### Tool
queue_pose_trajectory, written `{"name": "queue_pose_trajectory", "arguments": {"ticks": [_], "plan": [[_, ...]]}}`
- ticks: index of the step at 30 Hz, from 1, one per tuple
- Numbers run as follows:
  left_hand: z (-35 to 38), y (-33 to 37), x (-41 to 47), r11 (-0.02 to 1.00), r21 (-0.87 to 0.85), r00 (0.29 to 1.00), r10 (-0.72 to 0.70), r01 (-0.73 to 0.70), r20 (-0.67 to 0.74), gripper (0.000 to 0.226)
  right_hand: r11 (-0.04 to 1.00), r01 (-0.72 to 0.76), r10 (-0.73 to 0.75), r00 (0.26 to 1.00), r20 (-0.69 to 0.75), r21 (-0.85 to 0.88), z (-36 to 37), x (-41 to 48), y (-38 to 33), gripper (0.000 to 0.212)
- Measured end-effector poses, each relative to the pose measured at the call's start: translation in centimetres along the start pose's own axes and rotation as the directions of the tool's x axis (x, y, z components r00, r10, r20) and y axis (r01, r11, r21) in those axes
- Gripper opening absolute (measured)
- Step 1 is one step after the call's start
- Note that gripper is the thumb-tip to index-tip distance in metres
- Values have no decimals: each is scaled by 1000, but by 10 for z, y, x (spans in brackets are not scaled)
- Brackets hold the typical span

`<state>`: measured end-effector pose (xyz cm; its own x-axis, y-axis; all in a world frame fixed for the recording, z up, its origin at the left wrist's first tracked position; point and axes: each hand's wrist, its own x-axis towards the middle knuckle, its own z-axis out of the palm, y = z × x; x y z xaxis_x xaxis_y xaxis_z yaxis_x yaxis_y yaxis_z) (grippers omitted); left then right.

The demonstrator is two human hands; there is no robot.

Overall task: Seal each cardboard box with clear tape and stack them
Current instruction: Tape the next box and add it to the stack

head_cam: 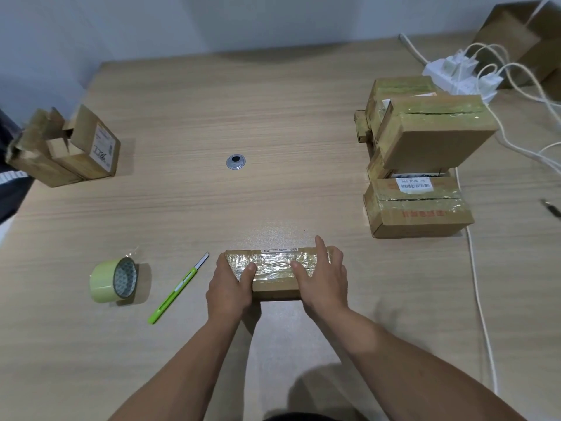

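**A taped box (274, 288) is pressed down at the front of the worktop (212, 117) by both hands.**

The box lies flat at front centre, and a glossy clear strip (273, 262) is seen across its top. Its left end is gripped by the left hand (229, 287), with fingers wrapped over the edge and thumb laid on the strip, apparently so that the box is kept from sliding. The right hand (323, 278) is spread flat over the right end, fingers straight and thumb on the strip, probably so that the tape is smoothed onto the cardboard. The roll (113, 281) of tape and the cutter (177, 288) are set just to the left, within reach. Sealed boxes are piled in a stack (425, 153) well off to the right, where this one is judged to belong next. Open boxes (69, 150) are kept apart at the far left, not yet sealed.
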<state>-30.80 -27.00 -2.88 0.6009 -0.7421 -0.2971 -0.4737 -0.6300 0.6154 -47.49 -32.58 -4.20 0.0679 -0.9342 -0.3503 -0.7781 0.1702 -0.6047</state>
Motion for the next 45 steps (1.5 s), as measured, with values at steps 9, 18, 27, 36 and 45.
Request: {"name": "queue_pose_trajectory", "arguments": {"ticks": [9, 18, 27, 36, 45], "plan": [[-1, 8, -7, 994, -3, 991, -104, 105, 78, 114, 1000, 12, -12, 1000, 25, -9, -3, -1, 2, 71], [2, 10, 3, 993, 78, 992, -99, 93, 75, 109, 997, -50, 51, 999, 18, -67, -2, -1, -6, 88], [-9, -10, 4, 999, -45, 1000, 15, -14, 19, 49, 987, -18, 19, 1000, -1, 162, -3, -2, 3, 71], [-16, -17, 11, 980, -191, 996, -36, 50, 79, 30, 958, -105, 106, 994, 10, 268, -11, 2, 12, 62], [-22, -14, 17, 863, -443, 970, -200, 241, 138, 28, 891, -153, 164, 986, 11, 428, -20, 4, 15, 44]]}}
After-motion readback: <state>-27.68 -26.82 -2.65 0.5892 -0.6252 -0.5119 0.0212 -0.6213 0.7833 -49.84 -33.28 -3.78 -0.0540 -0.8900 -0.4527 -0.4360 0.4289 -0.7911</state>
